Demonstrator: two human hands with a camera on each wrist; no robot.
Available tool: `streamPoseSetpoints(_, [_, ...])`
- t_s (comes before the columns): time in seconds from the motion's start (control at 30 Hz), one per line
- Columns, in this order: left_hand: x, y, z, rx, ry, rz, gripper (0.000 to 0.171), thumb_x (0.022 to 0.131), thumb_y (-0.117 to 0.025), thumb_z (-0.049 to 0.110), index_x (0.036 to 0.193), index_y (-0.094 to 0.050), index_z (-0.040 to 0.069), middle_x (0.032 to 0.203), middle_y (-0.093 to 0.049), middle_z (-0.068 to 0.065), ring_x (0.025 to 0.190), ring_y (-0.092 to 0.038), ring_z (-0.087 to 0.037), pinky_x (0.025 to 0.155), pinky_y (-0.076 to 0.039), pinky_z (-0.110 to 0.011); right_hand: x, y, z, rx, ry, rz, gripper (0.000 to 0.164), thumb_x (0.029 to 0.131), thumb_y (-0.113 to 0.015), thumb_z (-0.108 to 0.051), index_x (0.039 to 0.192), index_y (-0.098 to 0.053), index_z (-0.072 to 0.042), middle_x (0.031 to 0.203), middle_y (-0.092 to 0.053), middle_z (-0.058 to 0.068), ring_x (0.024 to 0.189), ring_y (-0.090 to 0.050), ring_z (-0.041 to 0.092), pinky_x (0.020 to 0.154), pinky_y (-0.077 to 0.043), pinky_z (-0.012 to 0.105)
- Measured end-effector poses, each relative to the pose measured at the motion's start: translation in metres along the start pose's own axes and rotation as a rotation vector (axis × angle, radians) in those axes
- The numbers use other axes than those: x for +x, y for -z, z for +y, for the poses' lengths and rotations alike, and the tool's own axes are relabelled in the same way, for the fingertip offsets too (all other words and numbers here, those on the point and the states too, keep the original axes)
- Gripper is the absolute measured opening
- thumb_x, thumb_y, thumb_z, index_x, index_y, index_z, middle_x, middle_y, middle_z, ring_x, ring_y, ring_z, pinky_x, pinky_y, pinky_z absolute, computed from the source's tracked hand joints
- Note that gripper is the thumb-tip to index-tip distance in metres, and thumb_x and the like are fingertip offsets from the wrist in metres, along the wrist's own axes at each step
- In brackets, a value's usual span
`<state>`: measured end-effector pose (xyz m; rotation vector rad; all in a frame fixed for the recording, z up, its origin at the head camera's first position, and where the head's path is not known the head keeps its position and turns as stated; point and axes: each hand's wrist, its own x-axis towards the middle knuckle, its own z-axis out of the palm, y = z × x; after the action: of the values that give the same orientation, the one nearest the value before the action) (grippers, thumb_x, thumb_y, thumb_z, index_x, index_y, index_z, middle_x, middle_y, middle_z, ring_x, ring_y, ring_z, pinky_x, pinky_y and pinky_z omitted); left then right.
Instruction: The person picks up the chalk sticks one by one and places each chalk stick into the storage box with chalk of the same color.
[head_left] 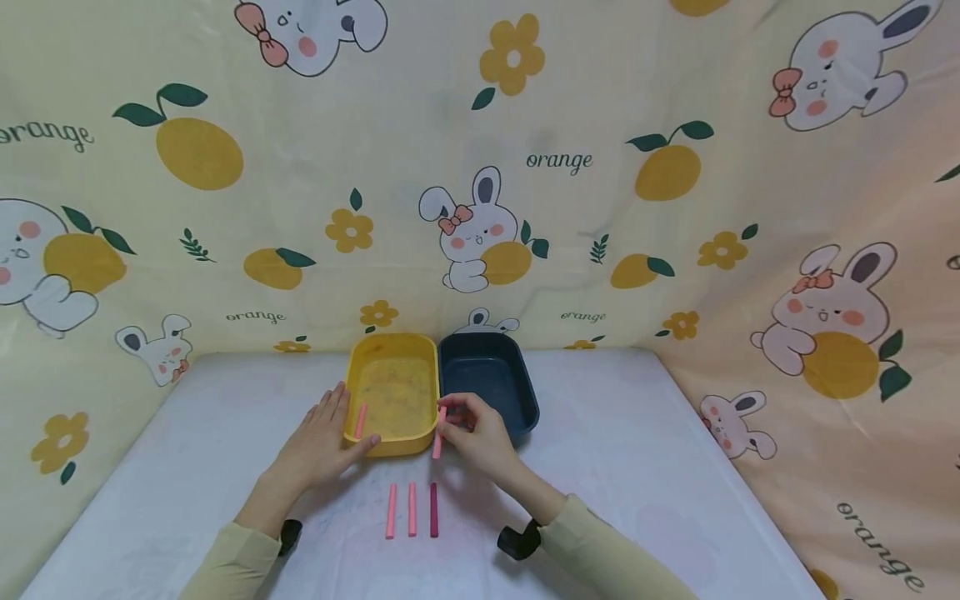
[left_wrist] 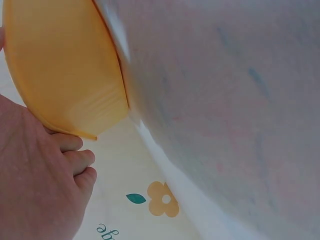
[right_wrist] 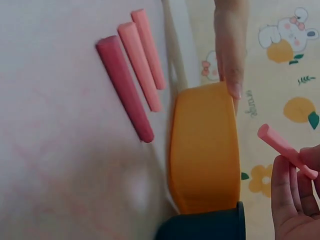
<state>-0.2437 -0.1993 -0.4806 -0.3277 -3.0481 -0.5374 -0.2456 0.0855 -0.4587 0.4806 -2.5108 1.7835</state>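
My left hand point(head_left: 318, 446) rests against the left side of a yellow plastic box point(head_left: 393, 447), its thumb lying at the front rim and the fingers along the side wall. A pink chalk stick point(head_left: 361, 421) leans inside that box at its left front. My right hand point(head_left: 476, 437) pinches another pink chalk stick point(right_wrist: 281, 144) between thumb and fingers, near the box's front right corner. In front of the box, two pink chalk sticks point(head_left: 391, 511) and a dark magenta one point(head_left: 433, 510) lie side by side on the white table cover.
A dark blue box point(head_left: 491, 375) stands right beside the yellow one, touching it. The white-covered table point(head_left: 622, 483) extends to both sides. Behind hangs a cream cloth point(head_left: 420, 108) printed with rabbits and oranges. A black strap point(head_left: 519, 542) sits at the right wrist.
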Motion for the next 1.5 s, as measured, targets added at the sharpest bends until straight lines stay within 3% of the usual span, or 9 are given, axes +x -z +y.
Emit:
streamPoseSetpoints(0.3, [0.002, -0.002, -0.001, 0.006, 0.01, 0.0, 0.11, 0.098, -0.053, 0.068, 0.161, -0.012, -0.012, 0.17, -0.009, -0.029, 0.156, -0.013, -0.05, 0.125, -0.017, -0.062, 0.021, -0.014, -0.008, 0.093, 0.005, -0.024, 0.03, 0.098, -0.073, -0.01, 0.127, -0.067, -0.013, 0.125, -0.068, 0.006, 0.101, -0.069, 0.02, 0.082, -0.062, 0.025])
streamPoseSetpoints(0.53, [0.0, 0.002, 0.001, 0.002, -0.001, -0.001, 0.109, 0.099, -0.054, 0.067, 0.16, -0.013, -0.013, 0.17, -0.01, -0.03, 0.155, -0.014, -0.051, 0.125, -0.018, -0.063, 0.041, -0.025, -0.008, 0.157, 0.053, -0.057, 0.031, 0.097, -0.073, -0.004, 0.127, -0.066, -0.002, 0.119, -0.069, 0.014, 0.097, -0.073, 0.026, 0.08, -0.063, 0.03])
streamPoseSetpoints(0.83, [0.0, 0.005, 0.002, 0.003, -0.003, -0.01, 0.108, 0.099, -0.055, 0.065, 0.16, -0.014, -0.014, 0.17, -0.01, -0.03, 0.155, -0.015, -0.051, 0.125, -0.018, -0.063, 0.063, -0.041, -0.005, 0.152, 0.016, -0.101, 0.029, 0.098, -0.073, -0.008, 0.126, -0.068, -0.004, 0.116, -0.069, 0.01, 0.094, -0.073, 0.017, 0.085, -0.063, 0.036])
streamPoseSetpoints(1.03, [0.0, 0.006, 0.002, -0.002, -0.012, -0.004, 0.109, 0.098, -0.054, 0.067, 0.16, -0.016, -0.014, 0.17, -0.011, -0.031, 0.155, -0.016, -0.051, 0.124, -0.018, -0.064, 0.078, -0.052, -0.003, 0.087, -0.006, -0.147, 0.023, 0.098, -0.073, -0.008, 0.121, -0.071, -0.008, 0.11, -0.069, 0.003, 0.089, -0.072, 0.012, 0.082, -0.063, 0.03])
streamPoseSetpoints(1.5, [-0.014, 0.001, 0.009, 0.007, -0.027, 0.043, 0.105, 0.1, -0.052, 0.066, 0.159, -0.02, -0.014, 0.169, -0.015, -0.031, 0.155, -0.018, -0.049, 0.124, -0.021, -0.063, 0.095, -0.071, 0.005, 0.053, -0.05, -0.349, 0.02, 0.1, -0.069, -0.007, 0.119, -0.072, -0.003, 0.105, -0.07, 0.002, 0.087, -0.071, 0.014, 0.08, -0.063, 0.028])
